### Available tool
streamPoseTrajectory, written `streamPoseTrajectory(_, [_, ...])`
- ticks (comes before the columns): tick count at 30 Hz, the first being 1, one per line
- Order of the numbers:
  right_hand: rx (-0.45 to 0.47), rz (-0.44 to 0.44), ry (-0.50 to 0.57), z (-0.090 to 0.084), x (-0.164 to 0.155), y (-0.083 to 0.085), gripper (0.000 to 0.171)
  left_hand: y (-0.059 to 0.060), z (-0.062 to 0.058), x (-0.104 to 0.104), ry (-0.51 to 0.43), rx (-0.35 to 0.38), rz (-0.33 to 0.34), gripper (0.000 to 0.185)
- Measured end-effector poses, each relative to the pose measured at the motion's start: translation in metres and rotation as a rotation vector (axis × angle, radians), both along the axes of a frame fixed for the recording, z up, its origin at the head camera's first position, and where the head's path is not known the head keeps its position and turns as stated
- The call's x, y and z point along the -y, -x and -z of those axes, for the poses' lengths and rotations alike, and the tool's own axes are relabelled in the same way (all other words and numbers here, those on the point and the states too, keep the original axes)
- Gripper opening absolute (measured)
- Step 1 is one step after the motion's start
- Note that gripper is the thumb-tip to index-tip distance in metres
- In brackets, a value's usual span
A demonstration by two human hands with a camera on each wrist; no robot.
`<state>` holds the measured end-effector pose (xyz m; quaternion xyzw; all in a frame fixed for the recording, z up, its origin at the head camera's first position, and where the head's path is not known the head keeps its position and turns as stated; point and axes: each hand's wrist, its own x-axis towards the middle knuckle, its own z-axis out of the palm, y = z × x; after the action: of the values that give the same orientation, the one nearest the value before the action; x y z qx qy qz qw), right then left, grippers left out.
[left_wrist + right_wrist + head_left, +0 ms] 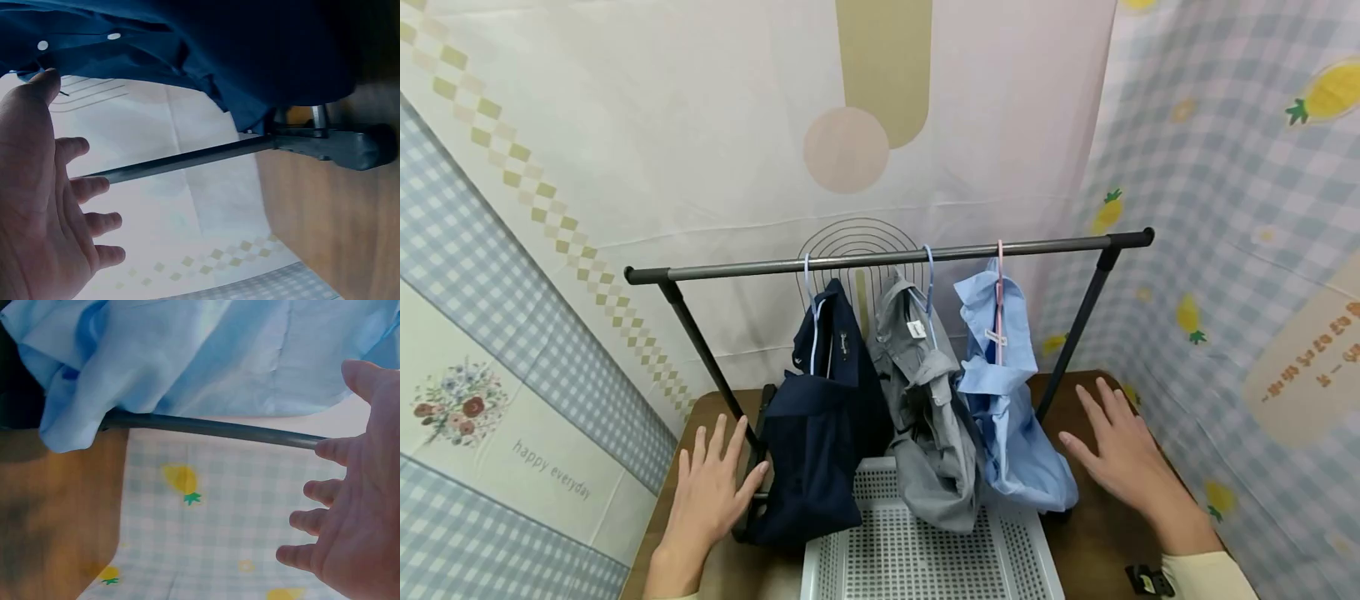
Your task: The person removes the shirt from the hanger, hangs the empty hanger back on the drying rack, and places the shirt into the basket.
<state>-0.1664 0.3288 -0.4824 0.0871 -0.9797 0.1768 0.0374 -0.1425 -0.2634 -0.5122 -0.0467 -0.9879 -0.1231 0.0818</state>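
The person's left hand (706, 498) has its fingers spread beside the navy shirt (808, 450), and the right hand (1126, 460), likewise spread, is near the light-blue shirt (1024, 458). Both garments, with a gray shirt (936, 462) between them, hang from the garment rack (1060, 246).

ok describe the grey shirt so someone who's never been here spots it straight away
Find the clothes rack on the brown table, then look below its bar. The grey shirt hangs between a navy shirt and a light blue one, the only grey of the three.
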Motion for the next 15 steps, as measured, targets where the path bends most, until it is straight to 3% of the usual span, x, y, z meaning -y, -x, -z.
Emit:
streamPoseTrajectory(11, [-0.13,-0.032,0.139,-0.024,0.014,-0.005,0.073,0.002,-0.021,-0.008,-0.004,-0.082,0.05,0.077])
streamPoseTrajectory(15, [-0.114,-0.052,0.2,-0.035,0.022,-0.007,0.069,0.002,-0.027,-0.011,-0.021,-0.098,0.064,0.076])
